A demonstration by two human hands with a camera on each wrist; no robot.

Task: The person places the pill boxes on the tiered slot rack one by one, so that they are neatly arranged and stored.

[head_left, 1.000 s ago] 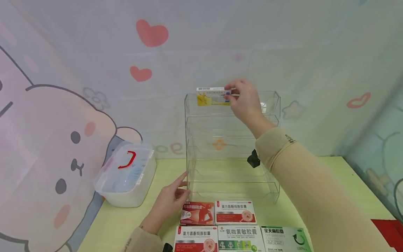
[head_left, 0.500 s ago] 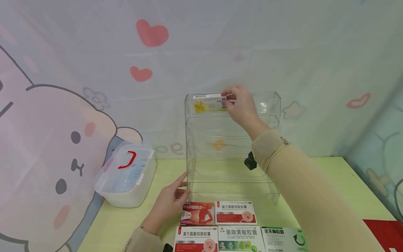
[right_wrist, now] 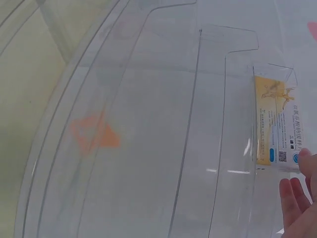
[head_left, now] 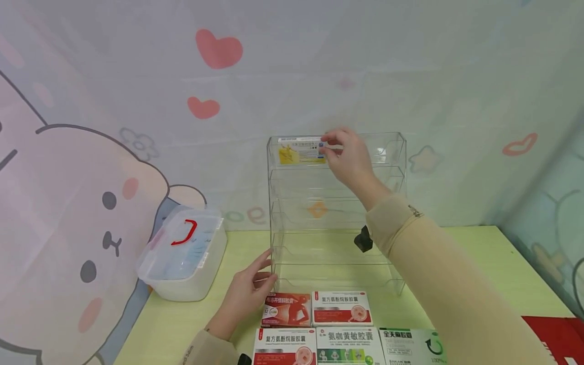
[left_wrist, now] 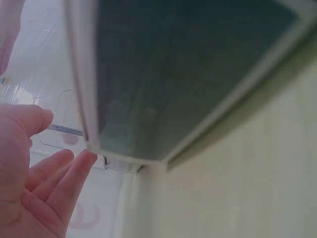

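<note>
My right hand (head_left: 350,154) pinches the right end of a yellow and white medicine box (head_left: 296,152). The box stands upright inside the top tier of a clear acrylic display rack (head_left: 337,218), its printed face forward. In the right wrist view, the thumb and fingers (right_wrist: 292,203) are at the end of the medicine box (right_wrist: 277,119), behind the clear front lip. Low on the rack's left side, my left hand (head_left: 246,289) rests against the edge with fingers fairly straight. The left wrist view shows its thumb and fingertips (left_wrist: 86,156) at the clear panel.
Before the rack lie several medicine boxes: a red one (head_left: 286,310), red and white ones (head_left: 342,308), a white and green one (head_left: 350,347) and another green one (head_left: 410,347). A lidded white bin (head_left: 182,263) with a red handle stands left. Something red (head_left: 554,334) lies at right.
My right hand has lowered the yellow and white medicine box from above the rack into its top tier, shifting slightly left. The left hand stays at the rack's side.
</note>
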